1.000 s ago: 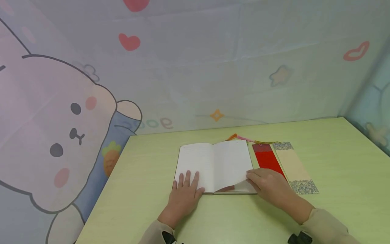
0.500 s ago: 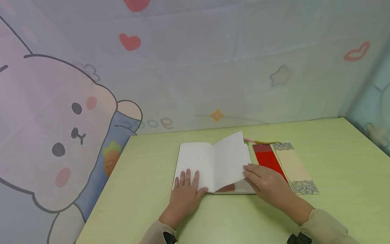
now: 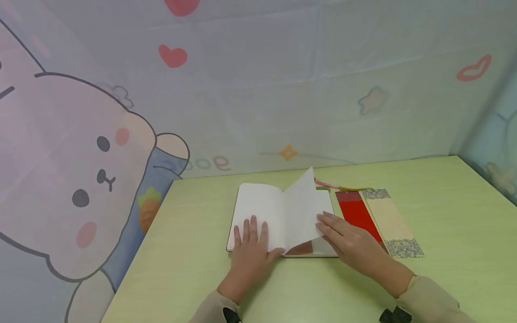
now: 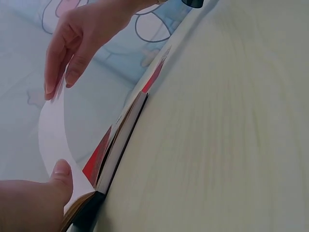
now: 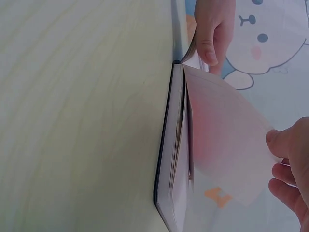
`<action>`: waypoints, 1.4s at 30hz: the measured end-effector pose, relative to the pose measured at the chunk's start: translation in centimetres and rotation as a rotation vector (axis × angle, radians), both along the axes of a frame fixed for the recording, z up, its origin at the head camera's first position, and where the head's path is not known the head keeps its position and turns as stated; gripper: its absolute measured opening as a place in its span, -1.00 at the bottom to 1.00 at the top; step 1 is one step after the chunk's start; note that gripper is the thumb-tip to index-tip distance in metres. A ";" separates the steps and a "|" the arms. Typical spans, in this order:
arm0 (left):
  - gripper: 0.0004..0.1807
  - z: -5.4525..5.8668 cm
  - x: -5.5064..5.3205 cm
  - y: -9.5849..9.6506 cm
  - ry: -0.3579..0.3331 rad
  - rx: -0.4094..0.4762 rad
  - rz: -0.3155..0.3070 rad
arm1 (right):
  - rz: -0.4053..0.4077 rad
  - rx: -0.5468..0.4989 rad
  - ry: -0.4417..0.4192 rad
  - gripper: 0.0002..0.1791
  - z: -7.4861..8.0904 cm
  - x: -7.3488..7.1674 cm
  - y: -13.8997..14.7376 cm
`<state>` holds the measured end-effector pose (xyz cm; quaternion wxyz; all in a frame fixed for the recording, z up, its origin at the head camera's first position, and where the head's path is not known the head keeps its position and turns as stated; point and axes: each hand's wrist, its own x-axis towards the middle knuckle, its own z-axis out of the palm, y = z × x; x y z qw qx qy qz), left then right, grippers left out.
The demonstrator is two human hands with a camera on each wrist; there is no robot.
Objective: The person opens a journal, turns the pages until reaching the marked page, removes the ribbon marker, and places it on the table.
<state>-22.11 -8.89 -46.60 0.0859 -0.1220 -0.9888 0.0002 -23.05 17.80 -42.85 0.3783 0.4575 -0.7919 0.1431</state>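
An open notebook [image 3: 258,202] with blank white pages lies on the table. Spread flat on its left page, near the bottom edge, is my left hand [image 3: 251,255], with the thumb by the spine. My right hand [image 3: 351,242] pinches the outer edge of a right-hand page [image 3: 300,215], which curves up off the book; the right wrist view shows thumb and fingers on this page [image 5: 231,125] from both sides. Beneath the raised page a brownish-red piece [image 3: 300,249] shows inside the notebook; the rest of it is hidden.
To the notebook's right lie a red bookmark [image 3: 357,215], partly covered by my right hand, and a cream bookmark [image 3: 392,220] with blue patterned ends. Pink and green tassel cords [image 3: 329,184] run along their tops. A printed curtain [image 3: 258,89] hangs behind the table.
My right hand has drawn the page's edge up and leftward, uncovering more beneath it. My left hand has slid slightly right and up on the left page.
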 end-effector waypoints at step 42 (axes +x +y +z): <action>0.05 0.8 0.4 1.5 0.383 0.185 -0.208 | -0.020 0.009 -0.040 -0.39 0.2 0.0 -0.1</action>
